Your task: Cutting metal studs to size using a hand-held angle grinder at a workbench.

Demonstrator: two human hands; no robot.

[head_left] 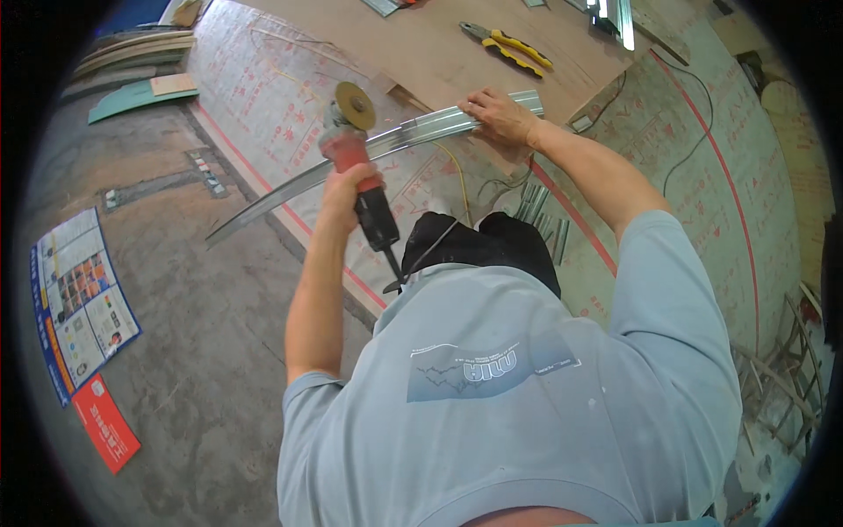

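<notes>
The left fingers (358, 173) are closing around a red and black grinder (349, 153), its dark end pointing back toward the person's waist. Just beyond them, the round tan disc (356, 106) is standing close by a long silvery metal strip (430, 129); whether it is touching the metal, I cannot tell. The right fingers (477, 98) are gripping that strip from above, close to its right end, so the strip is running leftward from them, passing by the grinder, its far-left end hanging out past the left fingers over the grey concrete floor (237, 307).

Nearer the body than the right fingers, several short metal pieces (537, 208) are lying beside the person's dark trousers (505, 241). A yellow cord (458, 171) is curving between the two sets of fingers, below the strip.

Beyond the right fingers, a wooden counter (421, 44) is spreading out, and pliers (507, 50) with yellow and black handles are lying on it. Well to the left of the left fingers, a printed poster (88, 303) and a red sheet (107, 426) are lying on the floor. Farther off, past the left fingers, a green board (132, 103) is resting near stacked planks (132, 54).
</notes>
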